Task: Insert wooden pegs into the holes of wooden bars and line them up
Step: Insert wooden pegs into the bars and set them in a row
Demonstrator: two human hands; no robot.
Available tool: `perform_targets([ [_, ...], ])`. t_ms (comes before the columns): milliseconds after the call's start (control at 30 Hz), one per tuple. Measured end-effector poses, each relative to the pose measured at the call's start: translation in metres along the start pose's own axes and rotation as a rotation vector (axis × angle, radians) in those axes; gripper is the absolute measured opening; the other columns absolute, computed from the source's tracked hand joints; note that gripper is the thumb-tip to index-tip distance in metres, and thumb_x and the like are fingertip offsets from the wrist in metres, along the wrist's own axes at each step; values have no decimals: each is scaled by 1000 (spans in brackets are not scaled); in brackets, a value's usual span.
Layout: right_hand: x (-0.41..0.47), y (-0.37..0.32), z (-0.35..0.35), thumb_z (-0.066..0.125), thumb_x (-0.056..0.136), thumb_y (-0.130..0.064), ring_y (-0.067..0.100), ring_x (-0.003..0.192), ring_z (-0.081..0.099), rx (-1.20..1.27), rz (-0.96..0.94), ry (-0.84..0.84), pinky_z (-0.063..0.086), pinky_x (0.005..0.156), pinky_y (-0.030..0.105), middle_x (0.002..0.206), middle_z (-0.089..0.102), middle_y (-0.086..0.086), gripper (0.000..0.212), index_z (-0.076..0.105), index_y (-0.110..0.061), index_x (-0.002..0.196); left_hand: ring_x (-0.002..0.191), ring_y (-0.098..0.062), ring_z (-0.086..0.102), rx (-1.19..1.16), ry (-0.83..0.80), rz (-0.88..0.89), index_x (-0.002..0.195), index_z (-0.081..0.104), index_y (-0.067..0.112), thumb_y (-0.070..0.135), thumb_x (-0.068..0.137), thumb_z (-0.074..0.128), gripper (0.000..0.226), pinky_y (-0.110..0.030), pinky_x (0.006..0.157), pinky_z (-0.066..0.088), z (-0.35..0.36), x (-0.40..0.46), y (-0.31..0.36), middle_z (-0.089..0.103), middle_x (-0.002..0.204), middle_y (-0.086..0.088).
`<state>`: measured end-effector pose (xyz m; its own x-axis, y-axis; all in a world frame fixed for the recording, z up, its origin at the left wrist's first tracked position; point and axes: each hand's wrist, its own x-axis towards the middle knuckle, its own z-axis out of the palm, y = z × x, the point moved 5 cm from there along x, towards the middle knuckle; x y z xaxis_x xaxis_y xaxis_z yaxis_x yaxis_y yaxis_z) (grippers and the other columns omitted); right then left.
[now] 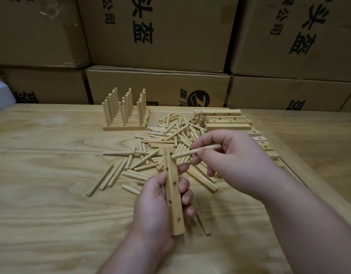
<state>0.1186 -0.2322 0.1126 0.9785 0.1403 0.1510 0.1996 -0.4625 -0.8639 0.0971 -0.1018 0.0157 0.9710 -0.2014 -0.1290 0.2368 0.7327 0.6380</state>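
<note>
Pale wood pegs, bars; brown boxes w/ black print.

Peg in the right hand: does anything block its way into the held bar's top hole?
Nothing visible does. The peg in the right hand has its tip at the top hole of the bar, which the left hand grips lower down.

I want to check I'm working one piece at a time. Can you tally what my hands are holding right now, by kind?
Wooden bar: 1, gripped in the left hand
Wooden peg: 1, pinched in the right hand
Total: 2
</note>
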Motion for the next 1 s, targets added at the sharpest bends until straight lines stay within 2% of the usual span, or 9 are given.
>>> perform_targets([
  [167, -1, -3, 7, 66, 92, -17, 11, 62, 67, -106, -23, -20, 58, 55, 31, 78, 76, -14, 19, 75, -33, 87, 45, -16, 35, 94, -19, -4, 116, 53, 17, 26, 99, 33, 27, -21, 39, 31, 0, -1, -3, 40, 62, -6],
  [267, -2, -4, 5, 65, 90, -20, 11, 62, 67, -165, -45, 16, 56, 52, 28, 74, 74, -16, 20, 75, -36, 84, 46, -16, 35, 128, 21, -6, 123, 54, 13, 40, 105, 36, 37, -21, 39, 31, -2, 0, -5, 41, 63, -5],
  [367, -1, -1, -1, 63, 88, -18, 21, 61, 67, -149, -36, 81, 54, 48, 30, 72, 73, -6, 20, 76, -34, 83, 46, -16, 34, 129, 43, 12, 127, 57, 15, 43, 105, 38, 41, -20, 41, 30, -4, 2, -6, 42, 63, -5],
  [533, -1, 0, 0, 65, 86, -21, 7, 47, 55, -245, -54, 42, 45, 41, 20, 62, 67, -11, 14, 73, -32, 81, 44, -18, 37, 175, 7, 42, 106, 47, 15, 33, 104, 38, 20, -20, 39, 32, -3, 1, -4, 46, 67, -6],
  [600, -2, -2, 2, 66, 86, -23, 4, 49, 56, -317, -76, 6, 43, 41, 17, 69, 68, -14, 13, 72, -33, 82, 43, -18, 36, 200, 2, 47, 100, 41, 13, 27, 102, 36, 15, -20, 39, 31, -3, 2, -4, 48, 67, -7],
  [700, -5, -2, 10, 72, 88, -29, 2, 62, 62, -413, -78, -95, 48, 49, 18, 77, 68, -21, 8, 71, -36, 87, 42, -19, 37, 243, -3, 5, 98, 43, 6, 32, 103, 32, 28, -21, 37, 31, -4, 1, -10, 46, 60, -8],
  [833, -7, -4, 19, 73, 91, -34, -2, 67, 62, -460, -82, -119, 41, 50, 14, 76, 66, -27, 3, 72, -37, 90, 40, -22, 34, 335, 5, -48, 63, 50, 5, 57, 100, 28, 68, -23, 39, 30, -8, 2, -14, 39, 51, -12],
  [933, -8, -9, 22, 70, 92, -37, -3, 67, 62, -520, -109, -79, 40, 52, 15, 69, 68, -17, 3, 72, -36, 90, 38, -22, 36, 353, 24, -18, 57, 56, 7, 59, 100, 30, 72, -22, 39, 30, -11, 4, -14, 42, 51, -13],
  [1000, -10, -12, 24, 67, 93, -39, -1, 67, 62, -571, -124, -60, 47, 58, 20, 67, 69, -15, 6, 72, -35, 93, 37, -21, 38, 344, 42, 23, 54, 60, 12, 54, 102, 33, 69, -21, 38, 31, -12, 5, -14, 47, 54, -13],
])
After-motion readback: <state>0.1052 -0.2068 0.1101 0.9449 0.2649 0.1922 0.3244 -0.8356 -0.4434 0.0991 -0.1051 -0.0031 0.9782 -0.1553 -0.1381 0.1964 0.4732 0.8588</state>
